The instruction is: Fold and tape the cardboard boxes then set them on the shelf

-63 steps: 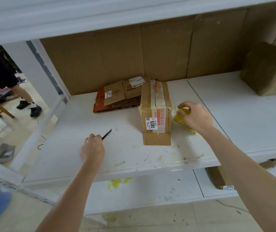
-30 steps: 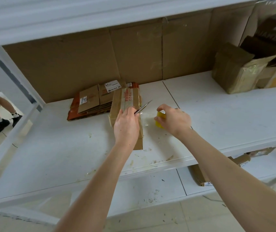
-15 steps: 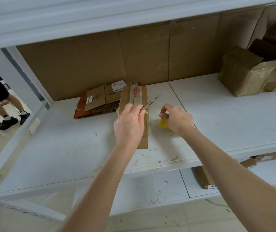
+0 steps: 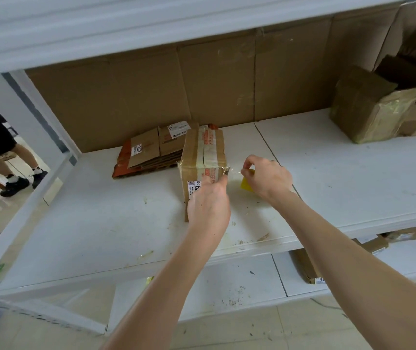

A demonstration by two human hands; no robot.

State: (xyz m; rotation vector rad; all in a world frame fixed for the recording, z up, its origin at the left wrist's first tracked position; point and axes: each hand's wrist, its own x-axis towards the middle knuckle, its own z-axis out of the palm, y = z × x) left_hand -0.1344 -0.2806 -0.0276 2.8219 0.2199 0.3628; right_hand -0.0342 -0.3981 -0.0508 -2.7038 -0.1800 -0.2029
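A small taped cardboard box (image 4: 203,152) with white labels stands on the white shelf (image 4: 101,223). My left hand (image 4: 208,202) is against the box's front right corner, closed on a thin blade (image 4: 226,170) whose tip meets a clear strip of tape. My right hand (image 4: 268,178) is just right of the box, gripping a yellow tape roll (image 4: 247,184), with the tape stretched from the roll to the box corner. A stack of flattened boxes (image 4: 151,150) lies behind the box on the left.
Taped and open cardboard boxes (image 4: 378,104) crowd the shelf's far right. Brown cardboard lines the back wall. A lower shelf (image 4: 227,281) holds a box (image 4: 307,269) at the right. A person's legs (image 4: 12,162) stand beyond the left upright. Tape scraps litter the shelf.
My left hand carried the blade from the open shelf on the left to the box's front right corner. My right hand drew the tape roll slightly right, pulling the tape taut.
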